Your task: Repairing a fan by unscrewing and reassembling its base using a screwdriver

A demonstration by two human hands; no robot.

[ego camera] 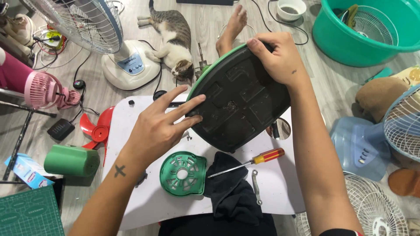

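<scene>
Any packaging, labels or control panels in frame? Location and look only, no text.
Small carton: floor at far left, by the green cylinder; light blue box with white and red patches.
Control panel label: on the white fan base, upper left; blue patch with round buttons.
Button strip: on the pale blue fan base, right; row of dark buttons.
No screens visible.

Home floor used as a fan-repair spot. Wood-look floor [205, 22] crowded with fans: white pedestal fan [109, 39], pink handheld fan [41, 89], loose red blade [98, 129], wire guards in a teal tub [363, 30]. Cat [173, 37] sprawled beyond the low white worktop [280, 183]; screwdriver [251, 161] and black cloth [229, 185] lying on it.
</scene>
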